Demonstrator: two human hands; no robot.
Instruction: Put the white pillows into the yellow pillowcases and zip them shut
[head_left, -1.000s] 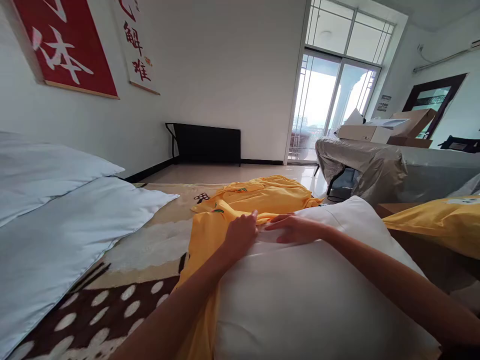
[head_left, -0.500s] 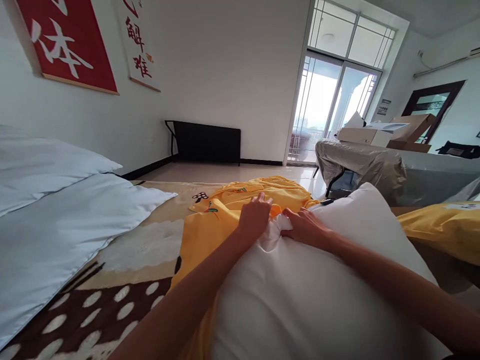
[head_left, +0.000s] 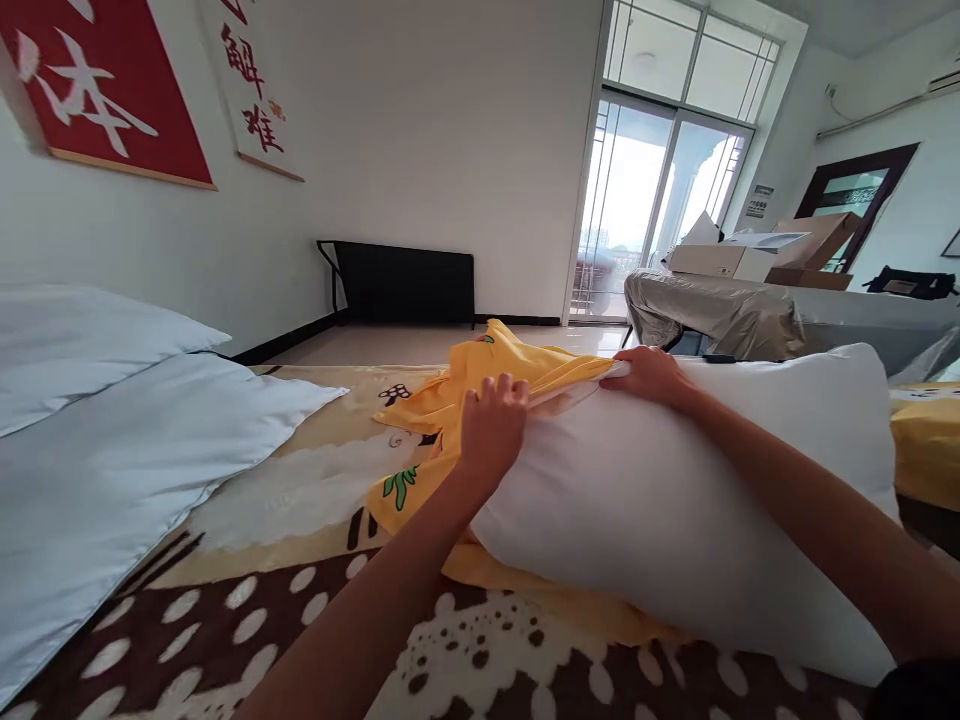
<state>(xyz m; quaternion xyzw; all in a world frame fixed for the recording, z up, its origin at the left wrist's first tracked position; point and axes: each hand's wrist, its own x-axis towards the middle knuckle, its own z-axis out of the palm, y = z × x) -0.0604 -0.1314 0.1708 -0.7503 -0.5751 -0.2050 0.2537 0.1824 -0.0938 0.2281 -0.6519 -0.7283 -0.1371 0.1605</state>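
A plump white pillow [head_left: 675, 500] lies on the patterned blanket, its left end partly covered by a yellow pillowcase [head_left: 420, 480] with green leaf prints. My left hand [head_left: 495, 425] is closed on the pillowcase by the pillow's left end. Farther right, my right hand [head_left: 651, 378] pinches the stretched yellow edge together with a bit of white at the pillow's far side. Between the hands the fabric is pulled taut. Some yellow cloth also lies under the pillow. My fingertips are partly hidden by the cloth.
Two white pillows [head_left: 142, 430] are stacked on the left of the brown and beige blanket [head_left: 247, 600]. Another yellow item [head_left: 930, 440] is at the right edge. Beyond are a plastic-covered table [head_left: 712, 310] with boxes [head_left: 810, 255] and a black folded panel [head_left: 405, 283] by the wall.
My right hand has moved right, drawing the yellow edge along the pillow's far side. My left hand has shifted slightly left. The pillow now lies more crosswise, exposing blanket in front.
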